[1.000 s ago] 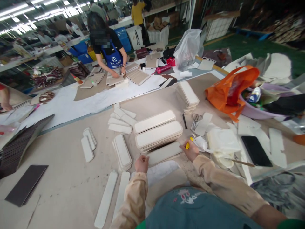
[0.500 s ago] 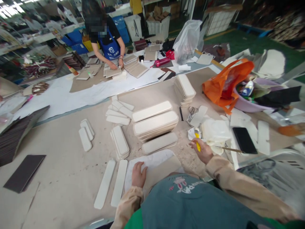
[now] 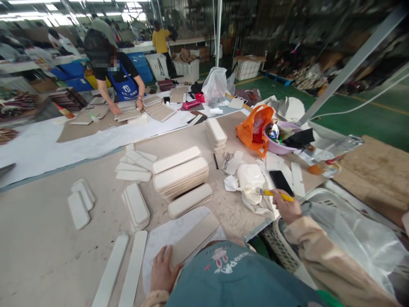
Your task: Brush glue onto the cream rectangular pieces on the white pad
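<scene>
My right hand (image 3: 289, 209) is closed around a paintbrush (image 3: 277, 195) with a yellow handle. Its bristles point left, at a white, glue-smeared tub (image 3: 251, 175); whether they touch it I cannot tell. My left hand (image 3: 163, 267) lies with fingers spread at the left end of a beige strip (image 3: 196, 238). White paper (image 3: 156, 236) lies beneath that strip. Two long pale strips (image 3: 133, 268) lie left of this hand. Beyond the paper stand stacks of rounded cream panels (image 3: 182, 175), the largest in the middle.
Scissors (image 3: 227, 158), a black phone (image 3: 281, 182) and a crumpled white wad (image 3: 231, 183) lie around the tub. Behind are an orange bag (image 3: 255, 130) and a lilac basin (image 3: 281, 147). A plastic-lined basket (image 3: 319, 204) stands at right. A co-worker (image 3: 123, 81) handles panels across the table.
The brush has swung from pointing away from me to pointing left at the tub, as my right hand moved right. My left hand stays by the beige strip. The camera view has turned right and up.
</scene>
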`<state>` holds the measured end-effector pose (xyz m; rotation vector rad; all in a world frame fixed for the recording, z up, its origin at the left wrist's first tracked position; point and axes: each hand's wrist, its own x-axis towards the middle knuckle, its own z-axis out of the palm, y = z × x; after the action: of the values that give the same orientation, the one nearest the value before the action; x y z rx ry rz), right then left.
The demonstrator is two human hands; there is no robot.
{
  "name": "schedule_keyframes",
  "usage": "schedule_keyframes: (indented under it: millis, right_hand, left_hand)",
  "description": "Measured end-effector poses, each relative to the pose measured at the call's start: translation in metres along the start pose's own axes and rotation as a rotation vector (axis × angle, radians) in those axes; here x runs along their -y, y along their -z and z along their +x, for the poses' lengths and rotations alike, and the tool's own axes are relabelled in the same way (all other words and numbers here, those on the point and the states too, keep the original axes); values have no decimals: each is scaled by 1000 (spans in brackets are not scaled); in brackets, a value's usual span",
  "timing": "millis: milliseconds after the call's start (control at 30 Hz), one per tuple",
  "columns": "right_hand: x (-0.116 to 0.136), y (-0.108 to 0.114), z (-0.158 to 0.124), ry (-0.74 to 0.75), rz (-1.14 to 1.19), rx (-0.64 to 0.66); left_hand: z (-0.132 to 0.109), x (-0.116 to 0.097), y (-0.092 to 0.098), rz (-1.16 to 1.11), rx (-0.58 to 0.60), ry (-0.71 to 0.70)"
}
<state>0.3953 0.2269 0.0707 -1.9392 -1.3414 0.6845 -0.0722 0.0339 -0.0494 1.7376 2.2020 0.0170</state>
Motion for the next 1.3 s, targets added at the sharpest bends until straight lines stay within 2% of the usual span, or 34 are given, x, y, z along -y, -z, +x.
schedule_keyframes:
  millis: [200,400,567,667,900,1067,1167,1300]
  right_hand:
    - [-18,-9,9,88,-164,122]
    - [-19,-13,17,174,-268,195]
    - [-26,-12,22,318,-383,251]
    - [-34,-17,26,307,-408,293]
    - [-38,-26,34,215,-371,399]
    - [-42,-12,35,192,-235,337]
    - [-46,-6,33,212,-160,315]
    - [-45,-2,28,305,-112,362]
  left_hand:
    - [-5,-11,4,69,9,26]
    - [0,-29,7,172,68,128]
    - [3,-40,14,164,96,193]
    - [5,-45,18,132,114,222]
    - [7,-54,19,28,210,347]
    - [8,-59,23,-16,210,416]
    - [10,-57,24,-65,206,474]
    - [14,-51,20,-95,225,496]
